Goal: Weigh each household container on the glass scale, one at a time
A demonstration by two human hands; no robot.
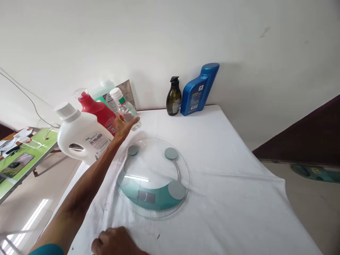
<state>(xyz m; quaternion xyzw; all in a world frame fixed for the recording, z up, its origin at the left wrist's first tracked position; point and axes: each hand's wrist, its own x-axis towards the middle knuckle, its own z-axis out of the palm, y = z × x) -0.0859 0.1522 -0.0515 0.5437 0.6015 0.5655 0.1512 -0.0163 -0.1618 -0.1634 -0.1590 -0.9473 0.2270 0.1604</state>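
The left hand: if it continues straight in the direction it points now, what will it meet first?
The left hand already grips the clear bottle. Straight beyond lies bare white tablecloth, then probably the wall; depth is unclear.

Tilted clear white-capped bottle, hand-held

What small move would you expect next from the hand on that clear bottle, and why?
Probably lift the clear bottle toward the glass scale: the left hand already grips it, tilted, just beyond the scale's bare rim, while the right hand rests on the cloth.
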